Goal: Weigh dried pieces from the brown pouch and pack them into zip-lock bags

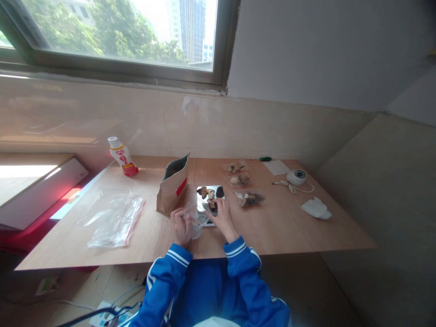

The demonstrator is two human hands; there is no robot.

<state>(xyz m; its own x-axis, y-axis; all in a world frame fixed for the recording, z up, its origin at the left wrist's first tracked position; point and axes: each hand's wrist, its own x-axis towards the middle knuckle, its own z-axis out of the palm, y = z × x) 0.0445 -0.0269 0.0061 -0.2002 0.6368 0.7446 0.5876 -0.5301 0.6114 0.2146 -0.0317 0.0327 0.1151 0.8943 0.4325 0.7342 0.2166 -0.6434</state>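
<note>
On the table (282,231), a paper bag (169,193) stands open just left of the shiny tray (202,207). By the tray's near-left corner, the left hand (181,225) pinches a clear bag (196,230); the right hand (223,221) reaches over the tray, fingertips at the dried pieces (211,194) lying there, pinching one or not, I can't tell. Bagging seems underway; the next move probably calls for keeping that clear bag's mouth open.

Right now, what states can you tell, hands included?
Left hand: gripping a clear bag
Right hand: at the dried pieces, grip unclear
Shiny tray: bearing those pieces
Paper bag: standing, open-topped
Bottle: standing, capped
Small bags: lying, filled
Large bags: lying flat
Dome camera: cable bunched beside it
White wad: crumpled
</note>
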